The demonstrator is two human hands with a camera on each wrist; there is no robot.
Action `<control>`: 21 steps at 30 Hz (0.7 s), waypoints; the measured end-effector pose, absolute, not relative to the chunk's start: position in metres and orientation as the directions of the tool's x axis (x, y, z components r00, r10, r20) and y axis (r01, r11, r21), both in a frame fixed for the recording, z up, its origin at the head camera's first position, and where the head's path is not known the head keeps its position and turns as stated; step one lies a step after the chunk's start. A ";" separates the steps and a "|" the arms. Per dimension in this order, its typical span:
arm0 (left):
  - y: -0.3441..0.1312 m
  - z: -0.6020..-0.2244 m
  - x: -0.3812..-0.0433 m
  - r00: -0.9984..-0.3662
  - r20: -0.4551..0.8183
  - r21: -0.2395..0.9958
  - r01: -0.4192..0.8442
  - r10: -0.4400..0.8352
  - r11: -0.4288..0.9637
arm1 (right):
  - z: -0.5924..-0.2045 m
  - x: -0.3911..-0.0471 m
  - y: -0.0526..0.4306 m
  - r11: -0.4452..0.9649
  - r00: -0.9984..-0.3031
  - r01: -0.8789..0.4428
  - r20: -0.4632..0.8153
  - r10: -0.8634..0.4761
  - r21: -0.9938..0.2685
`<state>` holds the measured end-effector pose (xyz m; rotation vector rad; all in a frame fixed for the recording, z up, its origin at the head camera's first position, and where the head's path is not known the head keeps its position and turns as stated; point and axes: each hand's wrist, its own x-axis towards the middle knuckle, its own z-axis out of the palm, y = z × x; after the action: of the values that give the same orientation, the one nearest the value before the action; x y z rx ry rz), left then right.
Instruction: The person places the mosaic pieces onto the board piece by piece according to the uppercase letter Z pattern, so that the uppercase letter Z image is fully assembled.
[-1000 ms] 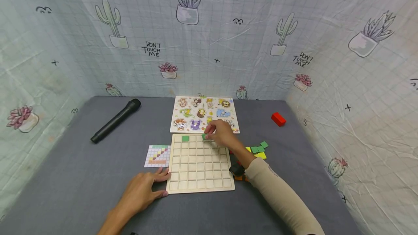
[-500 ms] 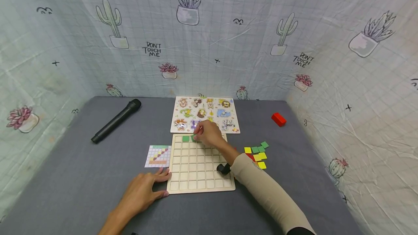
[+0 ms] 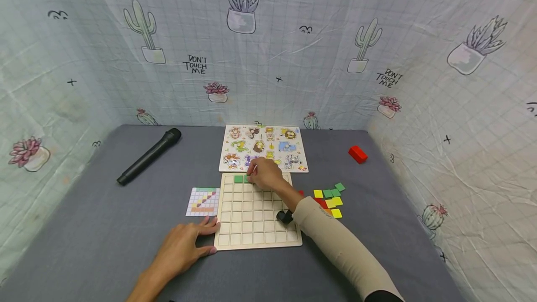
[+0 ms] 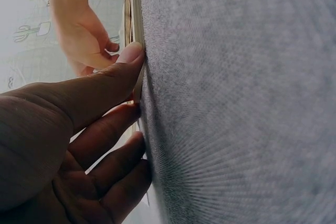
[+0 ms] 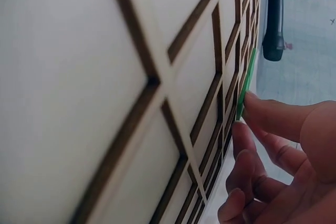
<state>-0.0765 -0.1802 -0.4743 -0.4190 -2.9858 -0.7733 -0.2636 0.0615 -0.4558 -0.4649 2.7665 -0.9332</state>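
Note:
My right hand [image 3: 265, 174] is at the top row of a wooden grid board [image 3: 258, 227], pinching a green square tile [image 5: 245, 85] between thumb and finger. Another green tile [image 3: 238, 179] lies in that row just to its left. My left hand [image 3: 180, 243] rests its thumb and fingertips against the board's lower left edge; the left wrist view shows the thumb [image 4: 131, 53] touching the rim. Beside the board's left side lies a small printed card [image 3: 202, 202] with a coloured grid pattern.
Loose yellow, green, red and orange tiles [image 3: 336, 201] lie right of the board, partly behind the right forearm. An animal puzzle board [image 3: 277, 146] adjoins the grid's far edge. A black microphone [image 3: 148, 155] lies at the left, a red block [image 3: 358, 154] at the back right.
My right hand has slid left along the top row, bringing its green tile close to the other one, then nearly stopped. My left hand has stayed at the board's edge.

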 end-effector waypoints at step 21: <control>-0.180 -0.474 -0.077 -0.966 0.074 0.478 0.252 0.247 0.842 | -0.449 -0.242 0.153 0.607 -0.940 -0.277 0.079 -0.333 -0.745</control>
<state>-0.0769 -0.1801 -0.4738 -0.4077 -3.0059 -0.7813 -0.2421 0.1534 -0.4486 -0.5241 2.7543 -1.2594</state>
